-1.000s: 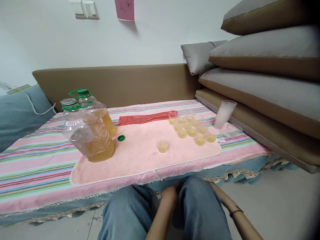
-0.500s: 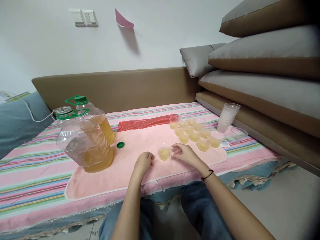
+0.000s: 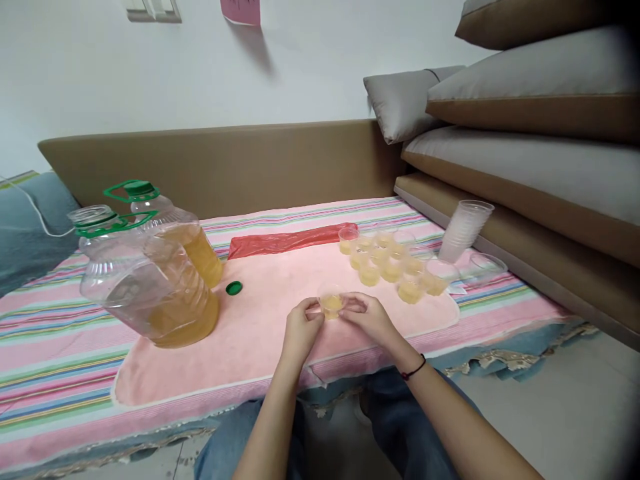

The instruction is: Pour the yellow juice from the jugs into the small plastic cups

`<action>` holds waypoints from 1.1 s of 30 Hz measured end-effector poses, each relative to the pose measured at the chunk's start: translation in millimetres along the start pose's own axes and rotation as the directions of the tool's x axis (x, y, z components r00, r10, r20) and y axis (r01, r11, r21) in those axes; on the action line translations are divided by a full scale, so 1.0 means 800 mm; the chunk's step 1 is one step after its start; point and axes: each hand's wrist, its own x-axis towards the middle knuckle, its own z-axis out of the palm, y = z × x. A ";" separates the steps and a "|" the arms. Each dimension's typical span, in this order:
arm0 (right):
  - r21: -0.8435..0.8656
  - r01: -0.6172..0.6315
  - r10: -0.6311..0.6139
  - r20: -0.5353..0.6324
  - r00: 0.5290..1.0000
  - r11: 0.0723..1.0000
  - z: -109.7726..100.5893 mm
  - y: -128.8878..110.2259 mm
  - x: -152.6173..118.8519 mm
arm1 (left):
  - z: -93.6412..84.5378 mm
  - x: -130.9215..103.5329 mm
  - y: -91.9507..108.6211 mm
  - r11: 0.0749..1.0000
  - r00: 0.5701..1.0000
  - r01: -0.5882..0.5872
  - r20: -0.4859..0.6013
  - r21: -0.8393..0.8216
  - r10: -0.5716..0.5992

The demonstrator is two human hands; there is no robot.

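A clear plastic cup (image 3: 331, 304) with pale yellow liquid in it is near the front of the pink mat (image 3: 240, 347). My left hand (image 3: 304, 325) grips its left side, and my right hand (image 3: 367, 319) grips its right side, fingers curled against the wall. Whether the cup rests on the mat or is slightly raised, I cannot tell. Behind it to the right stand several similar cups (image 3: 370, 272) grouped close together, each with yellow liquid in the bottom.
At left stand two big plastic jugs of yellow liquid, the nearer jug (image 3: 150, 293) uncapped, the farther jug (image 3: 200, 247) capped. A green cap (image 3: 233, 288) lies beside them. A red plastic bag (image 3: 290, 242) lies behind; stacked cups (image 3: 465, 230) lean near the cushions (image 3: 530, 160) at right.
Both hands have closed in on the single cup from either side and now hold it. The view has shifted, so the jugs appear farther left.
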 end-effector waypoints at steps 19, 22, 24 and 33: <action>0.001 -0.050 0.047 -0.378 0.925 0.999 -0.089 0.003 -0.026 | 0.121 0.007 0.030 0.936 0.970 -0.041 0.210 -0.349 0.120; 0.016 -0.068 0.069 -0.399 0.914 0.998 -0.093 0.005 -0.029 | 0.129 0.009 0.029 0.924 0.966 -0.024 0.228 -0.381 0.119; 0.025 -0.076 0.080 -0.403 0.912 0.997 -0.094 0.005 -0.031 | 0.132 0.010 0.026 0.919 0.966 0.000 0.237 -0.394 0.101; 0.067 -0.078 0.099 -0.421 0.902 0.995 -0.090 0.012 -0.037 | 0.135 0.011 0.010 0.905 0.980 0.107 0.198 -0.411 -0.027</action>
